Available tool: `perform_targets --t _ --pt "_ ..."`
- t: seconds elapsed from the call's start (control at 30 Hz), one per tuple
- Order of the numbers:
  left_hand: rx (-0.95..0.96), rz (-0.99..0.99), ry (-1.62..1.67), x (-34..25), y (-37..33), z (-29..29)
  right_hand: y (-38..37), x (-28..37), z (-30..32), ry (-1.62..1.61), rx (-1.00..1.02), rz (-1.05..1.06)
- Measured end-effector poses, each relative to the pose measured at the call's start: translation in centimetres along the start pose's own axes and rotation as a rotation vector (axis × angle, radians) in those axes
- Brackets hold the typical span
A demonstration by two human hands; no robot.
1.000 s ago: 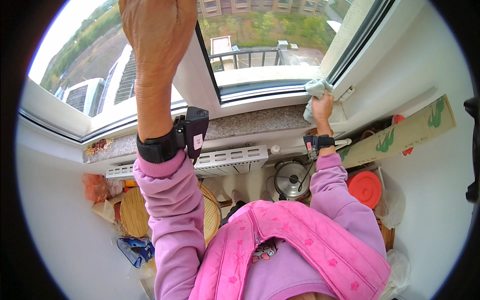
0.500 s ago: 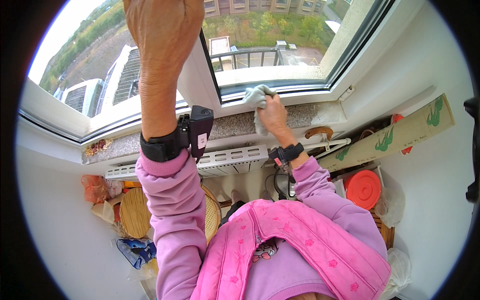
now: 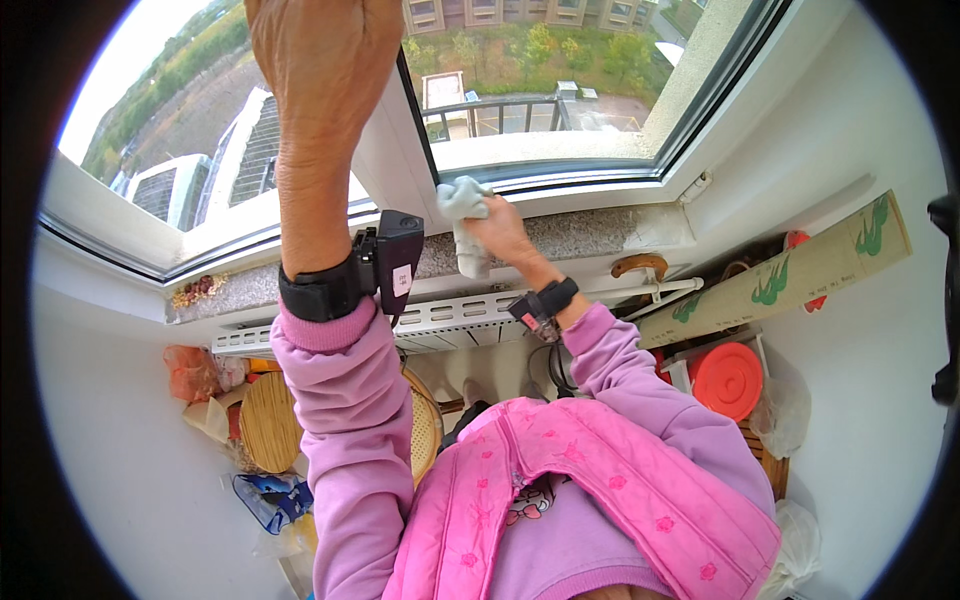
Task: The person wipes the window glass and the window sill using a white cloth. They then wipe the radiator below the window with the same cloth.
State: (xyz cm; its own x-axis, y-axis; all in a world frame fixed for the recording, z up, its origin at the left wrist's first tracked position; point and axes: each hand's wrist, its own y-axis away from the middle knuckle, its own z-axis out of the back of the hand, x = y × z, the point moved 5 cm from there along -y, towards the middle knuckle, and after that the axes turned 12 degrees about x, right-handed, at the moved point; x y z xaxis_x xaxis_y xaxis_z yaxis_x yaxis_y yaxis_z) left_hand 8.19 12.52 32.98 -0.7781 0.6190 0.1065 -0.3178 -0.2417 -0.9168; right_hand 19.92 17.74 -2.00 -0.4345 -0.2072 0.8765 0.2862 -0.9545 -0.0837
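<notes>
The pink vest (image 3: pixel 640 490) is nearest, with purple sleeves (image 3: pixel 345 430) reaching forward from it. The left hand (image 3: pixel 325 60) is raised high at the upper edge, its fingers out of sight, so whether it grips anything cannot be told. The right hand (image 3: pixel 502 230) is closed on a pale cloth (image 3: pixel 462 200), bunched at the lower window frame (image 3: pixel 570 198), beside the left corner of the right pane; its loose end hangs down in front of the speckled sill (image 3: pixel 590 228). Small red and yellow bits (image 3: pixel 200 290) lie at the sill's left end. Below it runs a white radiator (image 3: pixel 460 315); lower still, a red lid (image 3: pixel 727 382) is to the right and a round wooden board (image 3: pixel 270 422) to the left. Beyond the glass are a dark railing (image 3: pixel 530 117), then trees (image 3: pixel 625 55).
</notes>
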Motion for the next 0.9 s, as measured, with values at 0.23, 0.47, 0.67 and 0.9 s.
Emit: perform_targets --t 0.23,0.47,0.67,0.9 --pt "-0.023 -0.043 -0.006 0.2 0.0 0.0 4.3 -1.9 11.1 -0.447 -0.392 -0.008" --pt "-0.032 -0.020 -0.068 0.0 -0.2 -0.3 7.5 4.0 31.8 0.237 -1.113 0.389" --pt "-0.013 -0.014 0.000 -0.2 -0.2 0.0 3.2 8.4 28.9 0.696 -1.043 0.583" --pt "-0.017 -0.030 0.001 -0.2 -0.1 -0.1 2.0 5.5 13.4 0.761 -0.808 0.495"
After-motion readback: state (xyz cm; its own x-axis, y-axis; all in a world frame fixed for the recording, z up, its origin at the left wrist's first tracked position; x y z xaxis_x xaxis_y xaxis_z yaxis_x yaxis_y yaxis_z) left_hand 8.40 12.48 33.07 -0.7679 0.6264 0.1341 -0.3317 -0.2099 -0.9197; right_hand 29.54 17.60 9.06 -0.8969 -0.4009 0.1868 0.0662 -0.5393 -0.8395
